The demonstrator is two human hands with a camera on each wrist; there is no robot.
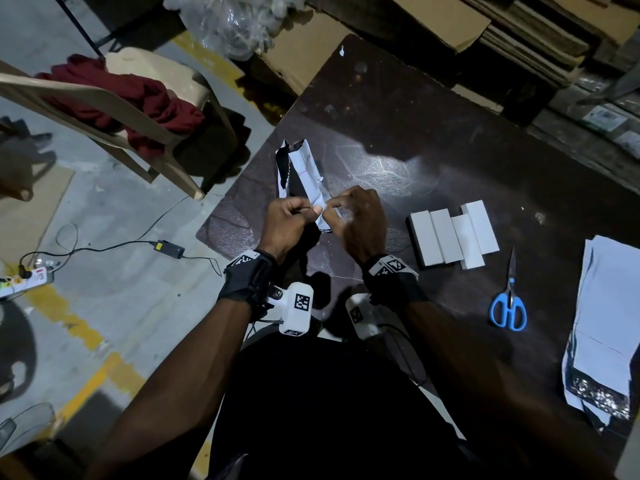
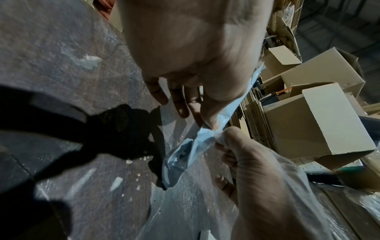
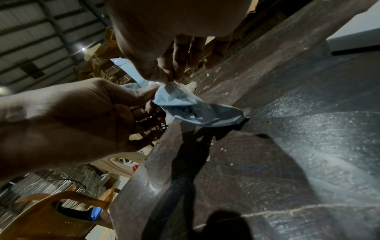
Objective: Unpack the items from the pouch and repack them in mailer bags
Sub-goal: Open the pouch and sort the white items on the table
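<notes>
A torn white pouch with a black lining stands tilted over the dark table, its lower end held up between both hands. My left hand pinches that end from the left, and my right hand pinches it from the right. In the left wrist view the crumpled pouch hangs below the left hand's pinch. In the right wrist view the right hand pinches the pouch from above. Several white boxes lie side by side to the right. What is inside the pouch is hidden.
Blue-handled scissors lie right of the boxes. A stack of white mailer bags sits at the table's right edge. Left of the table a plastic chair holds red cloth. Cardboard boxes pile up behind the table.
</notes>
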